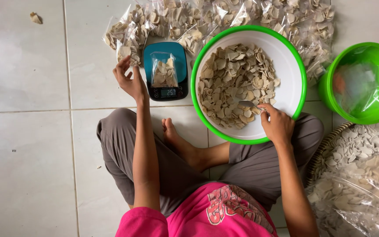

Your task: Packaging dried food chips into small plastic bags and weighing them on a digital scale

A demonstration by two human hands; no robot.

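Observation:
My right hand (pixel 276 123) grips a metal spoon (pixel 247 104) whose bowl lies among pale dried chips in a large white bowl with a green rim (pixel 293 57). My left hand (pixel 129 79) hovers with fingers apart just left of a small blue kitchen scale (pixel 167 90). On the scale stands a clear plastic bag (pixel 164 70) partly filled with the chips. The left hand touches nothing that I can make out; filled bags lie right behind it.
Several filled clear bags (pixel 224 15) lie in a row along the far side. A green bucket (pixel 359 83) holding clear plastic stands at right. A big sack and woven basket of chips (pixel 356 175) sit near right. One chip (pixel 35 18) lies on the tile floor.

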